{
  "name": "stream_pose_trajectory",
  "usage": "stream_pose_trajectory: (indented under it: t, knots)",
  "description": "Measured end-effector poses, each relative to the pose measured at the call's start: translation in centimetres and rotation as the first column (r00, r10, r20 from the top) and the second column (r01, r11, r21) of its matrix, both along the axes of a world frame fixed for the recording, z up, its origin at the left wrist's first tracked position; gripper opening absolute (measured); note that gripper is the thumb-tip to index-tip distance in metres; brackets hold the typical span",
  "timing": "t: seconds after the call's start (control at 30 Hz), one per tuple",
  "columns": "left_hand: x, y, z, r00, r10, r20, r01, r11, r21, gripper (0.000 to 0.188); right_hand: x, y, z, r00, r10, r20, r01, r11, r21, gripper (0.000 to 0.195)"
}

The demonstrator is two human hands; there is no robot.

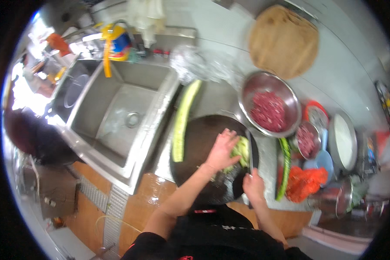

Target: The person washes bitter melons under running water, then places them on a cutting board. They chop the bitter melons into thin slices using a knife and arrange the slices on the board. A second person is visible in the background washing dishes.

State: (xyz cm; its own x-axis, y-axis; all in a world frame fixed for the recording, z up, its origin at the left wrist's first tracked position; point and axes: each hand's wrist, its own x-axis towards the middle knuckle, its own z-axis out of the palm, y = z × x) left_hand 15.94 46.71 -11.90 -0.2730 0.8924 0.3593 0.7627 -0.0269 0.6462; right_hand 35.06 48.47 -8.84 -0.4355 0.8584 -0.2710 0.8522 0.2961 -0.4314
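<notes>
A dark round chopping board (201, 136) lies before me on the metal counter. My left hand (225, 151) rests on it, fingers and thumb around a pile of cut pale green cucumber (242, 151). In my right hand (254, 187) is the handle of a kitchen knife (251, 146). Its blade stands nearly edge-on along the right side of the pile. A long, pale, cut-faced piece of cucumber (183, 123) lies along the board's left edge. To the right, apart from the board, is a dark green cucumber piece (284, 172).
Behind the board stands a steel bowl of minced meat (268, 112), with a smaller meat bowl (307, 139) beside it. A steel sink (126, 113) is at left. Clear plastic bags (204, 65), a round wooden board (284, 42) and an orange-red bag (305, 183) surround the work area.
</notes>
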Motion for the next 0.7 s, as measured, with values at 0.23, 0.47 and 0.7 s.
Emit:
stream_pose_trajectory:
  t: [0.23,0.47,0.7]
  knots:
    - [-1.9,0.3,1.8,0.901,0.269,0.339,-0.302,0.952,0.048,0.021,2.0,-0.4,2.1,0.952,0.024,-0.305,0.005,0.995,0.095,0.011]
    - [-3.7,-0.1,1.4,0.653,0.546,0.525,-0.608,0.791,-0.068,0.034,0.9,-1.8,4.0,0.914,-0.129,-0.385,-0.09,0.86,-0.502,0.012]
    - [-7.6,-2.7,4.2,0.632,0.671,0.387,-0.747,0.66,0.075,0.019,0.1,-2.0,0.7,0.948,0.015,-0.317,-0.226,0.732,-0.643,0.012]
